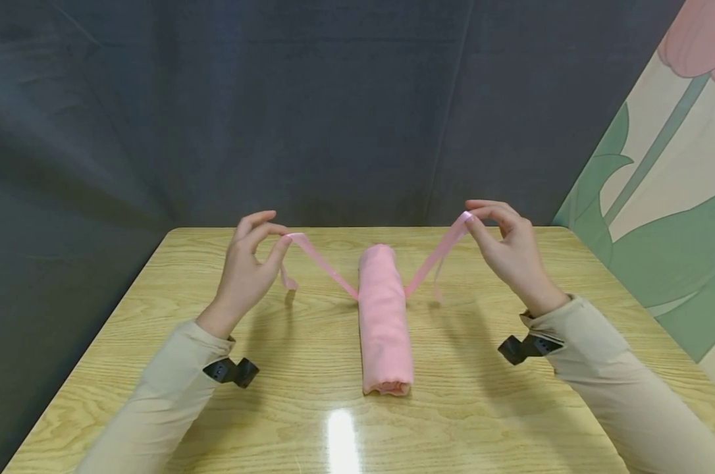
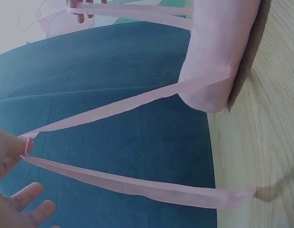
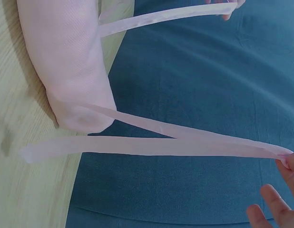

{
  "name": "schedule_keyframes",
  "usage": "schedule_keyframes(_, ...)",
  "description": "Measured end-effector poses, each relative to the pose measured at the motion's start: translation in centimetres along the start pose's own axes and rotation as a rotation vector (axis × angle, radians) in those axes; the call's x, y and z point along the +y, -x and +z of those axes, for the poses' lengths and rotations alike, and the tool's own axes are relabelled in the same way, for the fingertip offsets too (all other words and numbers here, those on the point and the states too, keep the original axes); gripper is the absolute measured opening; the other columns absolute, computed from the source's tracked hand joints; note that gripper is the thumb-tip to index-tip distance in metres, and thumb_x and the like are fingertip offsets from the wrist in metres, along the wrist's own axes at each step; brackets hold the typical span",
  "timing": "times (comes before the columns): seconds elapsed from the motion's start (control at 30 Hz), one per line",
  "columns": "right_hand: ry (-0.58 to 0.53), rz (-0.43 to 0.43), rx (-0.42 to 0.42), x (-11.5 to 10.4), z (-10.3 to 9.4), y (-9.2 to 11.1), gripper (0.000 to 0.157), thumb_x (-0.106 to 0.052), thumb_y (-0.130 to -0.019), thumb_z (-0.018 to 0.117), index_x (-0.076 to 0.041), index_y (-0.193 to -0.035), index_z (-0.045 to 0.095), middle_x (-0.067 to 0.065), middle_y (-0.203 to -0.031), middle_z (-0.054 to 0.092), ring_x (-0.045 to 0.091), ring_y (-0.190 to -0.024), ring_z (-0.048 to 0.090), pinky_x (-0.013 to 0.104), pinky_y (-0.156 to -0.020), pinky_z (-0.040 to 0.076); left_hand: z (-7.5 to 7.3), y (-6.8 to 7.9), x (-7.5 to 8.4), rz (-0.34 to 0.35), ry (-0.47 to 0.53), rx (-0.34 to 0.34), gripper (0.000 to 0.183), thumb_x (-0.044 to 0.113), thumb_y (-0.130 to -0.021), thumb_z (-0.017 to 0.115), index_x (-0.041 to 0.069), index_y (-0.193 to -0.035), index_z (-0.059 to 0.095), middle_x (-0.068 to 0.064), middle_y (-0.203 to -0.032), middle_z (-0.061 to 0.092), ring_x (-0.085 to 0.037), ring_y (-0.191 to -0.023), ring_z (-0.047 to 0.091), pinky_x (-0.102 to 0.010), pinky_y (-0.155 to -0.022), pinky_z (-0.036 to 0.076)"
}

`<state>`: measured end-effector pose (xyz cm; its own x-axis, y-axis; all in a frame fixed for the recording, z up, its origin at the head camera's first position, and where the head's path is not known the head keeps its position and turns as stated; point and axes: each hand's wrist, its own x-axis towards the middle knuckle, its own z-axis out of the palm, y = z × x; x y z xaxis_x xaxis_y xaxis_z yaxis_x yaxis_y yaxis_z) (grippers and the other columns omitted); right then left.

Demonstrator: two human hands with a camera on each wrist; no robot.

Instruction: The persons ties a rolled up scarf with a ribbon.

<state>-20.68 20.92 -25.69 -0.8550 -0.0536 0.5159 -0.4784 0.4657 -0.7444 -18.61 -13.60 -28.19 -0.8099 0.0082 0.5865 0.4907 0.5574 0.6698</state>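
A rolled pink towel (image 1: pixel 384 322) lies lengthwise on the wooden table, its spiral end facing the front. A pink ribbon (image 1: pixel 328 268) comes out from both sides of the roll near its far half and rises in a V. My left hand (image 1: pixel 247 266) pinches one length between thumb and forefinger, left of the roll. Over on the right, my right hand (image 1: pixel 505 243) pinches the other length the same way, a little higher. Loose tails hang from both pinches; the left tail (image 2: pixel 185 192) and the right tail (image 3: pixel 113 145) droop toward the table.
The light wood table (image 1: pixel 310 421) carries the roll, with a bright reflection at its front. A dark curtain (image 1: pixel 334 112) hangs behind and left. To the right stands a panel painted with a tulip (image 1: pixel 683 197). Small black cameras (image 1: pixel 233 372) sit at both wrists.
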Motion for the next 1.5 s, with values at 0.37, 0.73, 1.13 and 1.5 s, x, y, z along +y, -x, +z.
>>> schedule_keyframes(0.37,-0.01,-0.034,-0.011,-0.3,0.4,0.1,0.027,-0.016,-0.092,0.058,0.009,-0.099,0.062,-0.015,-0.11,0.058,-0.007,-0.111,0.047,0.042,-0.111,0.032,0.8,-0.4,0.9,-0.001,0.031,-0.028,0.017,0.014,-0.09,0.061,0.0,-0.098,0.067,-0.017,-0.134,0.046,-0.031,-0.129,0.04,-0.051,-0.107,0.03)
schedule_keyframes(0.73,-0.027,-0.039,-0.03,-0.8,0.8,-0.1,0.026,-0.015,-0.092,0.058,0.01,-0.099,0.061,-0.024,-0.107,0.055,-0.007,-0.11,0.047,0.044,-0.112,0.031,1.6,-0.9,1.4,0.033,0.037,-0.03,0.015,0.015,-0.089,0.062,0.002,-0.096,0.068,-0.016,-0.134,0.047,-0.03,-0.129,0.041,-0.049,-0.107,0.031)
schedule_keyframes(1.13,-0.032,-0.069,-0.033,-1.1,1.5,-0.1,0.021,-0.011,-0.091,0.058,0.009,-0.097,0.063,-0.018,-0.108,0.058,-0.006,-0.108,0.05,0.027,-0.108,0.035,2.2,-1.2,2.2,0.05,0.043,-0.045,0.015,0.015,-0.09,0.062,0.003,-0.094,0.068,-0.016,-0.133,0.048,-0.03,-0.128,0.042,-0.049,-0.106,0.033)
schedule_keyframes(1.5,0.002,-0.086,-0.056,-1.3,2.0,-0.3,0.022,-0.013,-0.091,0.058,0.007,-0.096,0.065,0.015,-0.118,0.06,-0.008,-0.109,0.048,0.042,-0.109,0.034,2.7,-1.2,2.5,0.054,0.058,-0.055,0.015,0.015,-0.09,0.06,0.003,-0.094,0.068,-0.016,-0.132,0.048,-0.028,-0.128,0.042,-0.048,-0.105,0.035)
